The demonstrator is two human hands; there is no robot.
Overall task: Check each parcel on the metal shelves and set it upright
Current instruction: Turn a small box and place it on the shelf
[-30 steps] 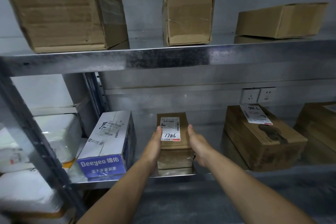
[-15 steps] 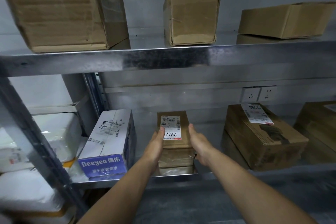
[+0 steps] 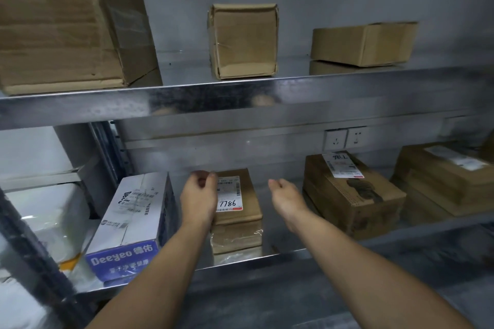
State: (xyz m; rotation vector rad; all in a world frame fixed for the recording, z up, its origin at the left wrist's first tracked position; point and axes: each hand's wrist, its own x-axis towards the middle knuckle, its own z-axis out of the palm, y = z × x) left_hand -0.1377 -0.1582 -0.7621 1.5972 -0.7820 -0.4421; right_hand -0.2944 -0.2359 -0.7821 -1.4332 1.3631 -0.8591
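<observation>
A small brown parcel (image 3: 250,195) with a white label reading 7786 stands in the middle of the lower metal shelf (image 3: 280,252). My left hand (image 3: 199,197) hovers at its left side with the fingers loosely curled, covering the label's left edge and gripping nothing. My right hand (image 3: 287,197) is off to the parcel's right, a clear gap away, with fingers loose and empty.
A white and blue Deeyeo box (image 3: 139,216) lies left of the parcel, with two brown boxes (image 3: 352,200) (image 3: 441,184) to its right. The upper shelf (image 3: 240,99) holds a large box (image 3: 61,27), a small one (image 3: 243,40) and a flat one (image 3: 363,43). White bags (image 3: 45,216) fill the neighbouring rack.
Both hands were pressed on the sides of the 7786 parcel. They have let go: the right hand has drawn away to the right and the left hand has lifted slightly.
</observation>
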